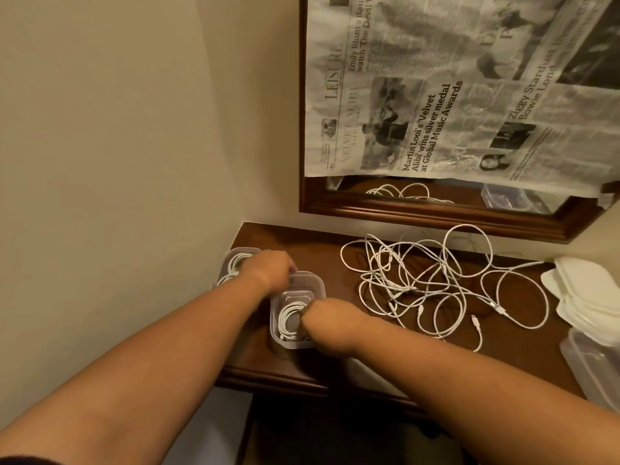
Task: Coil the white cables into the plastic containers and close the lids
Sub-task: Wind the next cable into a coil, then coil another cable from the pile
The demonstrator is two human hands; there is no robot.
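Inspector: Step in hand?

Operator: Judged: seating the coiled cable (289, 319) in the near container (298, 343), left end of the bench (318, 250). Left hand (270, 270) at its far rim, right hand (323, 317) over the coil. Fingers hidden, so neither grip can be told. Next calls for the lid stack (583, 297), far right, partly cut off.

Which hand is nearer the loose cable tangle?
Right. The right hand is at the open container's right rim, beside the tangle; the left hand is farther left, at its back rim.
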